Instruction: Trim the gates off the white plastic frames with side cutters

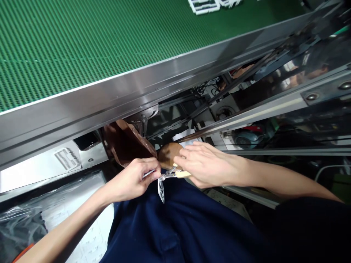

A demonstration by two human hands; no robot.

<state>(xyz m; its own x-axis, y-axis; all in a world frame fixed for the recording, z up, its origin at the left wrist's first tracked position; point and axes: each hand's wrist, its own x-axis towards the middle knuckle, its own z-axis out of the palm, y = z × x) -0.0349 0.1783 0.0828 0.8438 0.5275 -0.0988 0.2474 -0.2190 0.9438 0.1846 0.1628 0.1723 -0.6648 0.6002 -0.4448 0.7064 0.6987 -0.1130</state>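
My left hand (139,177) is closed, thumb against fingers, on a white plastic part (161,190) that hangs down below the fingertips. My right hand (207,164) wraps round the yellow handles of a pair of nippers (179,173). The jaws of the nippers point left and meet the part right beside my left fingertips. Whether the blades are closed on the plastic is too small to tell. Both hands are in front of my dark blue clothing, above my lap.
A green conveyor belt (95,40) with a metal side rail (131,82) runs across the top, with white plastic frames (205,5) on it. Beneath stand a brown bag (128,142), a round brown stool seat (168,155) and a dark phone-like object (86,141). Metal machine bars (255,117) cross at right.
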